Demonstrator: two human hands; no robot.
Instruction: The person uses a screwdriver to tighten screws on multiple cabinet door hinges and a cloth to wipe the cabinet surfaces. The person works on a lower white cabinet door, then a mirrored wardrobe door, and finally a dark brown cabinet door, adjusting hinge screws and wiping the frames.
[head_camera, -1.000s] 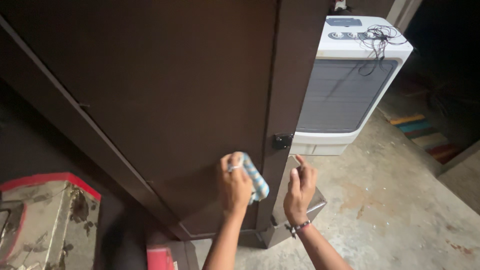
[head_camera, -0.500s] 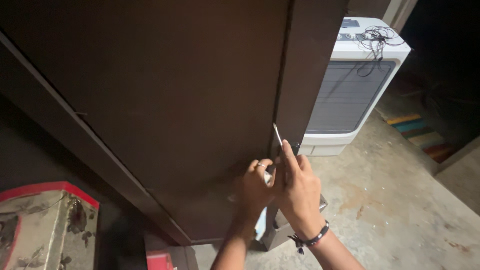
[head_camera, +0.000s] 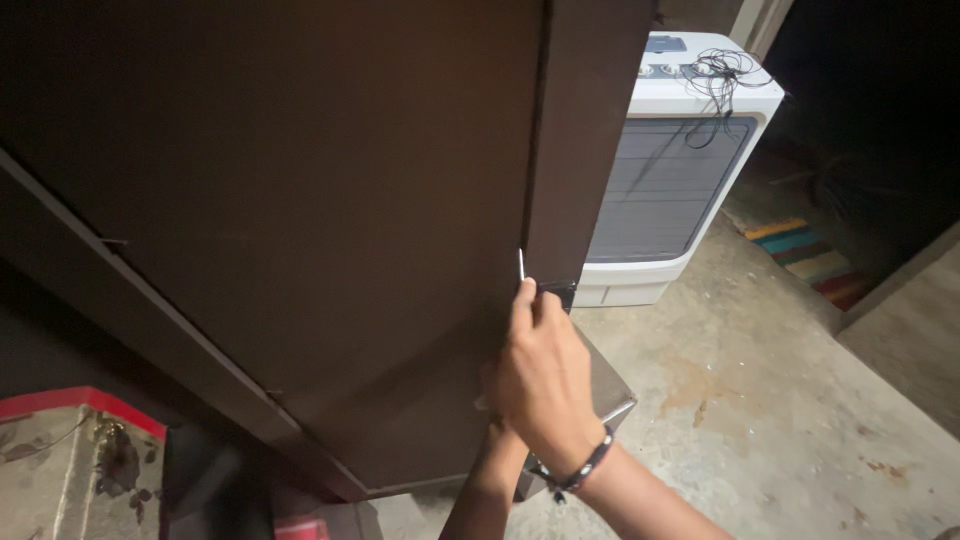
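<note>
From my remote view, what carries everything here is a bare grey concrete floor (head_camera: 760, 400), blotched with rusty brown stains toward the lower right. Standing directly on it at the upper right I see a white plastic box-shaped air cooler (head_camera: 680, 170) with a grey louvred front; a tangle of thin black cord (head_camera: 725, 72) lies on its top. Just beyond the cooler, a small striped mat in yellow, green and red (head_camera: 810, 255) lies flat on the floor near a dark doorway. A tall dark brown metal cabinet (head_camera: 330, 200) also stands on the floor, its base reaching the lower middle of the view.
</note>
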